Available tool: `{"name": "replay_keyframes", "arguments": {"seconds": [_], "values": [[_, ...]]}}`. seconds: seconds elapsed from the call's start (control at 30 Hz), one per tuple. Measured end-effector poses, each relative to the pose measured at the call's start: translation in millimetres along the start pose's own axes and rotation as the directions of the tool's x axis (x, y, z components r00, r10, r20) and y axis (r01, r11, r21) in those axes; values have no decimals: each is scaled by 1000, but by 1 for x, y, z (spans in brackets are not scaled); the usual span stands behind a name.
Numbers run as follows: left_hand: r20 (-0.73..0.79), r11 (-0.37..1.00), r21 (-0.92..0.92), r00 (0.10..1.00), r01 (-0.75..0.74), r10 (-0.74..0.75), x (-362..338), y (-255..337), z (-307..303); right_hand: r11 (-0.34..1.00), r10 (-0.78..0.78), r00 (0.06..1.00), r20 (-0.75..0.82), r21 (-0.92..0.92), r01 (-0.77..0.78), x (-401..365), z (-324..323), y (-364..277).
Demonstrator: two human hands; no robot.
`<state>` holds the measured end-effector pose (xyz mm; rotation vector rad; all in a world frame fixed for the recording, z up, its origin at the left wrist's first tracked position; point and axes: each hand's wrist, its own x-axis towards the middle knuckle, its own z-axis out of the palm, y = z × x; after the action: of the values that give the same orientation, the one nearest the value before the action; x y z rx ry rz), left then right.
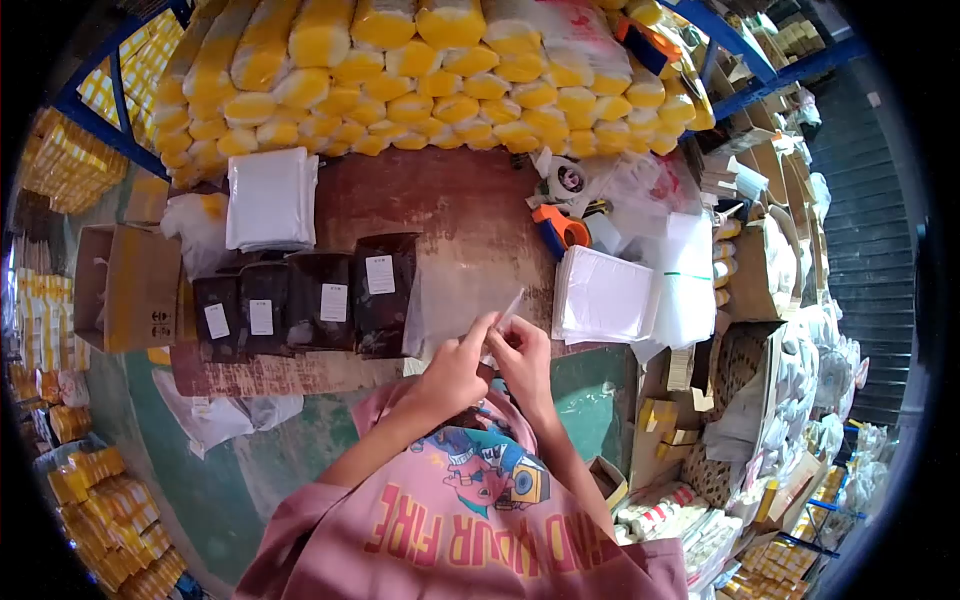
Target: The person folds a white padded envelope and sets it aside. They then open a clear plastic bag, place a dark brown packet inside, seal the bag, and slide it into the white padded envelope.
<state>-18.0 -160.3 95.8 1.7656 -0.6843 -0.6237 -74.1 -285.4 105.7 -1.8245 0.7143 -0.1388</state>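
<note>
My left hand (455,372) and my right hand (524,366) meet at the table's front edge, close to my body. The fingers of both are closed in a pinch on a clear plastic bag (455,285), its edge standing up as a thin strip above my fingertips. Its exact fold is hard to make out. Just left of the bag stands a row of dark packages, the nearest one (386,310) bearing a white label (380,274). To the right lies a stack of white sheets or flat bags (605,295).
Yellow-and-white wrapped bundles (400,80) are piled along the back. A stack of clear bags (270,200) and a cardboard box (130,290) are at left. An orange tape dispenser (562,232), a tape roll (570,178) and a plastic film roll (685,285) sit at right.
</note>
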Motion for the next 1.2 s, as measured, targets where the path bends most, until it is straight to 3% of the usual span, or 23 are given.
{"name": "replay_keyframes", "arguments": {"seconds": [0.1,0.13,0.23,0.27,0.37,0.4,0.53,0.63,0.67,0.77,0.9,0.93,1.03,1.13,1.2], "values": [[-2,1000,-2,1000,-5,5,-1,-6,2,995,-13,1000,20,-101,15,4,1,5],[-1,993,-37,994,113,-113,0,-3,2,998,2,998,57,-59,1,3,0,2],[-58,977,-191,992,100,-113,3,-2,-3,981,69,970,232,160,-108,8,-5,0],[-11,967,-179,982,183,-188,4,6,-9,945,123,940,318,251,-208,11,-9,8],[118,795,-569,978,210,-174,2,-29,-6,827,196,824,531,362,-430,12,-19,-5],[127,859,-455,972,234,-198,4,-51,-2,803,213,807,551,371,-466,11,-23,-12],[250,721,-627,953,294,-171,-4,-13,-25,791,234,833,502,400,-463,15,-33,-19],[253,827,-481,949,290,-186,-8,4,-29,869,216,826,520,283,-406,17,-32,-8],[209,828,-438,936,348,-283,-8,-2,-22,872,251,820,514,248,-423,15,-30,-7],[306,745,-501,895,441,-324,-5,-13,-20,896,239,826,511,211,-390,9,-37,-7],[423,728,-538,883,424,-202,-5,-15,-12,890,212,791,574,221,-399,2,-52,2],[505,648,-584,843,490,-182,-4,-7,-14,882,151,794,589,283,-377,0,-58,-1],[597,752,-497,800,433,-67,-5,2,-9,804,141,740,657,361,-473,-6,-69,-5],[633,730,-472,767,494,-109,0,23,-6,796,125,751,648,387,-466,-9,-76,-3],[660,624,-516,737,586,-146,2,26,-4,779,139,775,617,415,-470,-13,-80,-11]]}}
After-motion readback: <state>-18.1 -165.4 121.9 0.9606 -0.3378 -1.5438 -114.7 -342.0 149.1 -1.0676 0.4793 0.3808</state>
